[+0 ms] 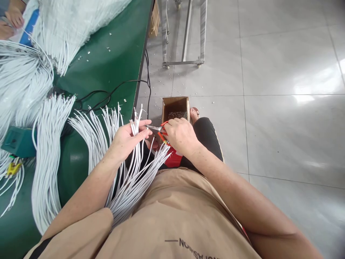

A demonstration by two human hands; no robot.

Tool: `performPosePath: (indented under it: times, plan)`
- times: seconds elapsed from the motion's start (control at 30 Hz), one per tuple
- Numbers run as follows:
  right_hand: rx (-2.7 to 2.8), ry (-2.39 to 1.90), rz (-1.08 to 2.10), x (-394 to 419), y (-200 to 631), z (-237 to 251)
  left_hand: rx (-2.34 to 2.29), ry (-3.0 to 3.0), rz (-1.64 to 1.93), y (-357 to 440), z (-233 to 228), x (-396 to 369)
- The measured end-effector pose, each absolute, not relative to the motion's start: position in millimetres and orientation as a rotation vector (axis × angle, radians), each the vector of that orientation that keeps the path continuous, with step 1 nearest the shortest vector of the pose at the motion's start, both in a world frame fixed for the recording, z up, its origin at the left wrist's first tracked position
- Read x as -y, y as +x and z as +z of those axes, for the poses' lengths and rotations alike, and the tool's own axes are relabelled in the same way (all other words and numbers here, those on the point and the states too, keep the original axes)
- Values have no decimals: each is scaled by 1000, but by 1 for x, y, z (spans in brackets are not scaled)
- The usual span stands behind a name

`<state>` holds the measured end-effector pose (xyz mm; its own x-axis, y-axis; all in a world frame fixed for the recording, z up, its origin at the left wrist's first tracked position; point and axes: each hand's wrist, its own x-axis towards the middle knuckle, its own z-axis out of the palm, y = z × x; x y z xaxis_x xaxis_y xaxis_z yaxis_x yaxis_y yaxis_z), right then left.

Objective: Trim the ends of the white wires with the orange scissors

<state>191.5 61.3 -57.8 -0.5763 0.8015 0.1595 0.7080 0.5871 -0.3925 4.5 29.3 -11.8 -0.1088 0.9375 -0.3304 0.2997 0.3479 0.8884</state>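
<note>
My left hand [129,138] is closed round a small bunch of white cables [137,153], whose cut ends stick up past my fingers. In my right hand [182,135] is a pair of cutting pliers [162,133] with red-orange handles. The jaws reach to the fingertips of my left hand, by a cable end; whether they touch it I cannot tell. More white cables [134,196] lie across my lap below both hands. Beside my left forearm, further white cable bundles [50,154] rest on the green table [107,64].
An open cardboard box [175,99] with small scraps inside stands beyond my right hand. A black cord [118,86] hangs over the table edge. A metal frame on casters [183,63] stands ahead. Another person's hand [14,16] is at the far left, near a green device [18,141].
</note>
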Motion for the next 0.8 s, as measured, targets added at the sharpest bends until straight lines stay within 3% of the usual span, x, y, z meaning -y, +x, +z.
performPosePath:
  times: [0.1, 0.27, 0.33, 0.53, 0.67, 0.8]
  plan:
    - [2492, -1198, 436, -64, 194, -58, -1633, 1122, 803, 4, -12, -29]
    - [2103, -1338, 935, -65, 188, -57, -1630, 1139, 817, 3, -13, -29]
    - [2034, -1320, 1001, -65, 185, -57, -1626, 1147, 820, 3, -13, -29]
    - [2325, -1242, 636, -64, 185, -62, -1607, 1134, 806, 2, -11, -30]
    - [2426, -1249, 612, -65, 189, -59, -1588, 1102, 828, 1, -10, -32]
    - [2012, -1330, 1124, -68, 187, -46, -1535, 1039, 876, 3, -11, -32]
